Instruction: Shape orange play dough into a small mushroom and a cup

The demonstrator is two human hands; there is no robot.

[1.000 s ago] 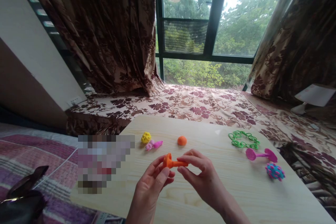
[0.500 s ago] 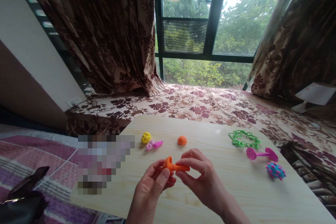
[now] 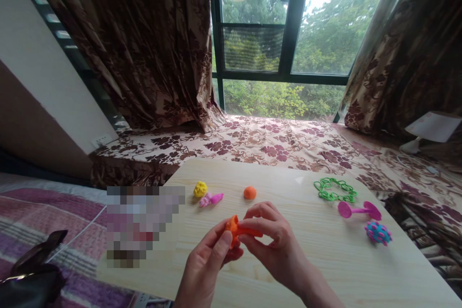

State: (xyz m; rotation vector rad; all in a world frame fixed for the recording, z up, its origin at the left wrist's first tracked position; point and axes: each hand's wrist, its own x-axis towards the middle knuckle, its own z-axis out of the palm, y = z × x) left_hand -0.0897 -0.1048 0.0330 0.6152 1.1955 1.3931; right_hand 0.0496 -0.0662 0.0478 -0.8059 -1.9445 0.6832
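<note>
Both hands hold one orange modelling-clay piece (image 3: 234,224) above the table, with a wider cupped end and a stick-like end. My left hand (image 3: 211,255) pinches the wider end between thumb and fingers. The fingertips of my right hand (image 3: 276,238) close on the narrow end, partly hiding it. Beyond the hands lies an orange clay ball (image 3: 250,193). Farther left are a yellow lumpy clay ball (image 3: 200,189) and a pink clay piece (image 3: 211,199), one end of it paler and twisted.
On the table's (image 3: 314,269) right side lie a green clay chain ring (image 3: 327,197), a magenta dumbbell shape (image 3: 359,210) and a blue ball with pink dots (image 3: 378,233). A blurred-out patch (image 3: 137,221) covers the left edge. A dark bag (image 3: 36,269) rests at lower left.
My right fingers have moved slightly left along the orange clay, nearer its wider end and covering more of the narrow part. Things on the table stay put.
</note>
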